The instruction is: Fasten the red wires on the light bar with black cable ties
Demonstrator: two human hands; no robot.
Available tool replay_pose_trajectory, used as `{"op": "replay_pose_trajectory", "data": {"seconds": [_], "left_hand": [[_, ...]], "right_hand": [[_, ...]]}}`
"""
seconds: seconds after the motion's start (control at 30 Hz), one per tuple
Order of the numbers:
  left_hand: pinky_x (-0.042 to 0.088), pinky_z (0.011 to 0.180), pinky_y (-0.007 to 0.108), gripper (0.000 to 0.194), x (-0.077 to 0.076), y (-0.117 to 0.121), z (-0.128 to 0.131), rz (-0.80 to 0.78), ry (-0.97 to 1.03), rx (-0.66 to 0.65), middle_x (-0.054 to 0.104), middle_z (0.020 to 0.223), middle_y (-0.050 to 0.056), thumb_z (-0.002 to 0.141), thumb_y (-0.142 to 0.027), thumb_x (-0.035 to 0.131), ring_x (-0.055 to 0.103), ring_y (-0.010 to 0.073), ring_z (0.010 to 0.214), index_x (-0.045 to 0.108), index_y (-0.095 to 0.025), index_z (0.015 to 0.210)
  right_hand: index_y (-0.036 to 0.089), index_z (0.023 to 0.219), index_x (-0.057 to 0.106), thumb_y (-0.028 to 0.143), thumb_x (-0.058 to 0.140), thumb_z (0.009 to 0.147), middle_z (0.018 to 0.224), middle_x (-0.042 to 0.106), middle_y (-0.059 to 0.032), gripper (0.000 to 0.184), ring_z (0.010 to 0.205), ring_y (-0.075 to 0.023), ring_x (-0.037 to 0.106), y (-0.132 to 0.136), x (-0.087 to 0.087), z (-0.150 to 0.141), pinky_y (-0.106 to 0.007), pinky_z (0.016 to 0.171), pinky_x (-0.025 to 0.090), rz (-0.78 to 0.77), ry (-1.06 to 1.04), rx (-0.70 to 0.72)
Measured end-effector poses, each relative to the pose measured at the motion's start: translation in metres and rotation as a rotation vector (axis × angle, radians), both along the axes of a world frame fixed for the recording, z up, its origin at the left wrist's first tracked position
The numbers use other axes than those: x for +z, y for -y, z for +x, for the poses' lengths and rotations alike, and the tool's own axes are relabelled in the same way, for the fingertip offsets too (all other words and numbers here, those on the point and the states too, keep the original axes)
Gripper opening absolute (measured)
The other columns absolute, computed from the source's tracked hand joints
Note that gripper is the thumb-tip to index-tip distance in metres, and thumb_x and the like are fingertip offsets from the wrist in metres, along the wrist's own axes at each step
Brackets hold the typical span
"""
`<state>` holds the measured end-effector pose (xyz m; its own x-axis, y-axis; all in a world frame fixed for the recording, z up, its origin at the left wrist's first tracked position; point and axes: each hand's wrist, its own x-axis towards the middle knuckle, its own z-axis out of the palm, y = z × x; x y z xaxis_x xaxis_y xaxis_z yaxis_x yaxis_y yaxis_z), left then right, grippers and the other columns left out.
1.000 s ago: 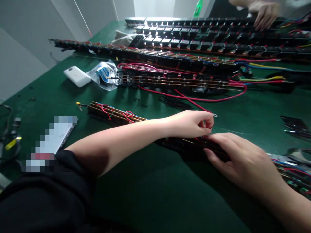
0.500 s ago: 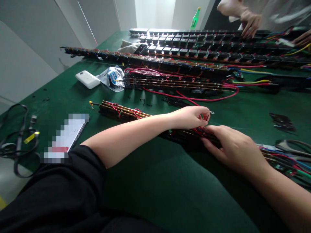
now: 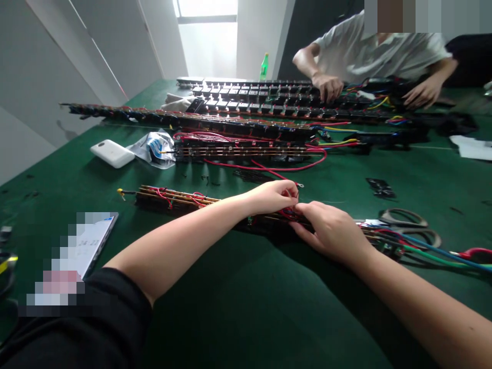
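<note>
Now the right hand point(image 3: 332, 228) clasps a long black brassy-railed strip point(image 3: 177, 202), seemingly steadying it, while the left hand point(image 3: 272, 197) pinches, its hold unclear.

My left arm point(image 3: 184, 241) stretches from the near left toward the middle, bare around the elbow. My left hand point(image 3: 274, 197) bends inward, thumb and fingers curled together. My bare right forearm point(image 3: 426, 302) slants from the near right; my right hand point(image 3: 332, 228) lies palm down, thumb spread, fingertips just beside the left's.
</note>
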<state>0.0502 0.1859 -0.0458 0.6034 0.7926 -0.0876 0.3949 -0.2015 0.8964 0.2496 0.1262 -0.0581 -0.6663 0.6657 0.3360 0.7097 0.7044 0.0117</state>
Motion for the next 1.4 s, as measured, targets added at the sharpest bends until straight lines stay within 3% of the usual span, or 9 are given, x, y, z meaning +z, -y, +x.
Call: {"op": "replay_pose_trajectory", "data": {"seconds": [0.27, 0.43, 0.53, 0.67, 0.93, 1.07, 1.23, 1.4], "left_hand": [[0.046, 0.071, 0.022, 0.008, -0.009, 0.002, 0.002, 0.042, 0.027, 0.010, 0.063, 0.080, -0.003, 0.092, -0.022, 0.058, 0.057, 0.0085, 0.073, 0.062, -0.016, 0.092], [0.059, 0.081, 0.034, 0.028, -0.010, 0.004, 0.001, 0.074, -0.033, -0.008, 0.068, 0.103, 0.005, 0.098, -0.038, 0.062, 0.066, 0.0151, 0.089, 0.064, -0.013, 0.111], [0.060, 0.089, 0.040, 0.035, -0.011, 0.006, 0.001, 0.096, -0.088, -0.013, 0.067, 0.116, 0.008, 0.098, -0.041, 0.062, 0.067, 0.0187, 0.101, 0.063, -0.014, 0.121], [0.060, 0.090, 0.041, 0.036, -0.008, 0.006, 0.001, 0.164, -0.158, -0.026, 0.067, 0.120, 0.009, 0.098, -0.041, 0.062, 0.067, 0.0195, 0.104, 0.062, -0.015, 0.124], [0.058, 0.098, 0.044, 0.035, 0.014, -0.034, -0.053, 0.516, -0.440, 0.008, 0.064, 0.128, 0.010, 0.099, -0.040, 0.061, 0.065, 0.0214, 0.112, 0.063, -0.017, 0.126], [0.057, 0.100, 0.046, 0.037, 0.000, -0.049, -0.069, 0.634, -0.572, 0.001, 0.062, 0.132, 0.011, 0.098, -0.040, 0.062, 0.063, 0.0227, 0.116, 0.061, -0.018, 0.129], [0.057, 0.099, 0.046, 0.039, -0.021, -0.050, -0.065, 0.681, -0.659, -0.018, 0.062, 0.133, 0.011, 0.098, -0.040, 0.062, 0.064, 0.0230, 0.116, 0.060, -0.018, 0.131], [0.058, 0.098, 0.045, 0.038, -0.018, -0.042, -0.061, 0.689, -0.706, -0.057, 0.063, 0.131, 0.010, 0.098, -0.040, 0.062, 0.064, 0.0224, 0.114, 0.061, -0.017, 0.129]], "right_hand": [[0.016, 0.096, 0.069, 0.037, 0.052, 0.099, 0.087, 0.074, -0.0100, 0.027, 0.079, -0.0224, 0.067, 0.006, -0.001, -0.003, -0.032, 0.070, 0.041, 0.001, 0.037, -0.093], [0.016, 0.091, 0.068, 0.035, 0.052, 0.100, 0.084, 0.073, -0.0086, 0.027, 0.078, -0.0211, 0.064, 0.012, 0.004, -0.008, -0.032, 0.069, 0.038, 0.016, 0.075, -0.114], [0.015, 0.090, 0.067, 0.032, 0.051, 0.101, 0.083, 0.072, -0.0086, 0.026, 0.077, -0.0205, 0.063, 0.014, 0.003, -0.009, -0.032, 0.069, 0.036, 0.032, 0.083, -0.108], [0.016, 0.089, 0.067, 0.033, 0.050, 0.102, 0.082, 0.071, -0.0083, 0.027, 0.077, -0.0201, 0.061, 0.013, -0.002, -0.008, -0.032, 0.069, 0.035, 0.042, 0.090, -0.093], [0.018, 0.091, 0.065, 0.038, 0.045, 0.105, 0.082, 0.071, -0.0063, 0.032, 0.077, -0.0188, 0.060, 0.009, -0.006, -0.004, -0.031, 0.070, 0.034, 0.027, 0.059, -0.070], [0.018, 0.091, 0.064, 0.039, 0.044, 0.106, 0.083, 0.071, -0.0063, 0.032, 0.077, -0.0186, 0.061, 0.008, -0.006, -0.003, -0.030, 0.070, 0.034, 0.006, 0.045, -0.066], [0.018, 0.091, 0.063, 0.040, 0.044, 0.105, 0.084, 0.071, -0.0064, 0.033, 0.079, -0.0193, 0.061, 0.008, -0.005, -0.003, -0.031, 0.071, 0.035, -0.027, 0.040, -0.070], [0.018, 0.093, 0.065, 0.041, 0.042, 0.105, 0.085, 0.072, -0.0072, 0.034, 0.081, -0.0201, 0.063, 0.009, -0.005, -0.003, -0.031, 0.071, 0.037, -0.048, 0.037, -0.083]]}}
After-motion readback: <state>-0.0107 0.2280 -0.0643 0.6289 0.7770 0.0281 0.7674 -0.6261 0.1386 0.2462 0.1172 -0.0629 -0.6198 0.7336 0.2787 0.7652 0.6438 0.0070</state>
